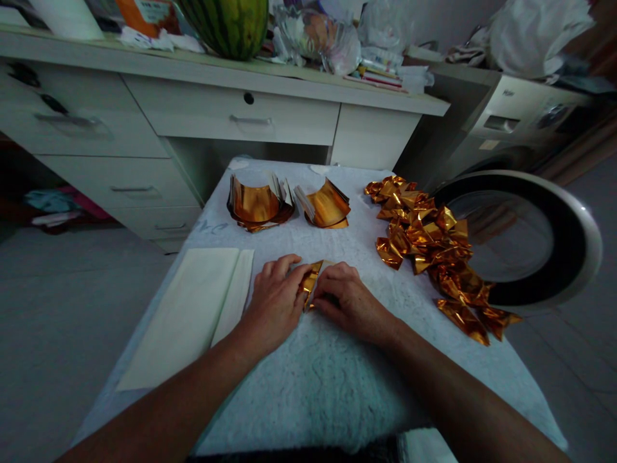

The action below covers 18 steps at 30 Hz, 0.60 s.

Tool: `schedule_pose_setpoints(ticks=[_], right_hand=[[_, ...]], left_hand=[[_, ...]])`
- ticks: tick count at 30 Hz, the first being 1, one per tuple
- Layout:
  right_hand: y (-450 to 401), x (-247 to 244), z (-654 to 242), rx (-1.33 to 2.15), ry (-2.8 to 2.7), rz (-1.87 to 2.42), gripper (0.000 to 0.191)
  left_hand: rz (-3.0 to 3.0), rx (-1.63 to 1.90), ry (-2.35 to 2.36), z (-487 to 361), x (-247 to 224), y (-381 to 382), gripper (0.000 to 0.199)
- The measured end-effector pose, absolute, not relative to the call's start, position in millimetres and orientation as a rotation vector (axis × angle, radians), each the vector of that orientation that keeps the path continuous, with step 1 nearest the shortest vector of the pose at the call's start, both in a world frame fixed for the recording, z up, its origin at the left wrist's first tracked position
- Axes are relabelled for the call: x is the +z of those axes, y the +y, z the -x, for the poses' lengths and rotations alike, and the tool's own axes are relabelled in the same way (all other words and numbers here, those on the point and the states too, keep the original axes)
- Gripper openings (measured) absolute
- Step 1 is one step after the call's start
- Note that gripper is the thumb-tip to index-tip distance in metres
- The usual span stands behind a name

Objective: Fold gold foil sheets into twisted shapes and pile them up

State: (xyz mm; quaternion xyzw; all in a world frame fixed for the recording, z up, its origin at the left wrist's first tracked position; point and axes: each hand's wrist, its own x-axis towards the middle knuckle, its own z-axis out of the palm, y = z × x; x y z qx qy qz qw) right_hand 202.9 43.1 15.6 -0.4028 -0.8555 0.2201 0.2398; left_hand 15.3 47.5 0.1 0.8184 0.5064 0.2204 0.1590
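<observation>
On the cloth-covered table, a small piece of gold foil paper (pixel 312 283) lies between my two hands, partly hidden by them. My left hand (pixel 277 299) rests over its left side, fingers bent and pressed on it. From the other side my right hand (pixel 344 292) grips the paper's right edge with curled fingers; the thumb is low and near the table. Beyond my hands stand two curved stacks of gold foil paper, a larger left stack (pixel 255 202) and a smaller right stack (pixel 328 204). A heap of folded gold foil pieces (pixel 419 231) spreads along the table's right side.
White folded sheets (pixel 193 302) lie left of my left hand. Behind the table is a white desk (pixel 289 119) with drawers, bearing a watermelon (pixel 226 26) and a glass bowl (pixel 308 32). At right, a washing machine's open round door (pixel 576 238) reaches beside the table.
</observation>
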Motion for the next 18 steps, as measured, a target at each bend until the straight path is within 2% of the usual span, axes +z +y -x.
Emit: schedule_pose_setpoints(ticks=[7, 14, 18], right_hand=[[41.3, 12.0, -200.1, 0.594, -2.281, 1.248, 0.004], [42.0, 11.1, -197.4, 0.588, -2.256, 1.315, 0.008], [42.0, 9.4, -196.6, 0.592, -2.22, 1.335, 0.009]], left_hand=[[-2.332, 0.608, 1.302, -12.5, 2.3, 49.1, 0.038], [-2.29, 0.581, 1.246, -7.6, 0.7, 49.0, 0.045], [-2.253, 0.627, 1.261, -9.5, 5.4, 48.4, 0.036]])
